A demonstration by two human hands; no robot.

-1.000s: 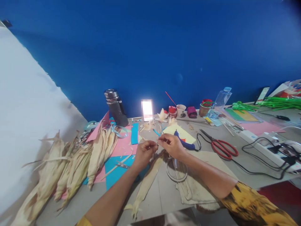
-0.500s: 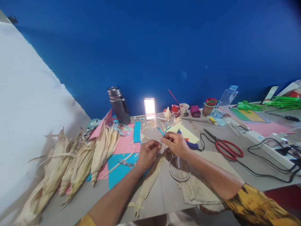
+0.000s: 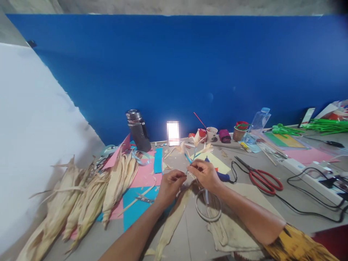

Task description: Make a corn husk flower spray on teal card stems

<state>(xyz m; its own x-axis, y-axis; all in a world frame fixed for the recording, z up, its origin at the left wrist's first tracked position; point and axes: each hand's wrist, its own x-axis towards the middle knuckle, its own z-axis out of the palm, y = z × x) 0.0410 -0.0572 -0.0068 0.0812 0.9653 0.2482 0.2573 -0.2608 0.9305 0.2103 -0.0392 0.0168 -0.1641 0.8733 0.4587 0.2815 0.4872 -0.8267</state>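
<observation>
Close together over the middle of the table, both my hands are closed in pinches. My right hand [image 3: 205, 174] grips the blue-wrapped stems of a small bunch of corn husk flowers [image 3: 197, 139], whose pale petals stand above the fingers. Fingertips of my left hand [image 3: 171, 185] pinch something thin just below and left of the right hand; its kind is hidden. Beneath them lies a long dried corn husk [image 3: 174, 217]. A pale ring [image 3: 198, 210] with a whitish strip lies below my right wrist, on a folded beige cloth [image 3: 231, 235].
Dried corn husks [image 3: 89, 206] are heaped at left, near small scissors [image 3: 144, 198] on blue paper [image 3: 130, 214]. A dark flask [image 3: 139, 134] stands behind. At right lie red-handled scissors [image 3: 265, 181], a blue glue gun [image 3: 223, 177], a power strip [image 3: 312, 181] and black cables.
The view has tilted up, showing more above the blue wall. The flowers now stand more upright and more visible above my right hand. Both hands keep their pinches.
</observation>
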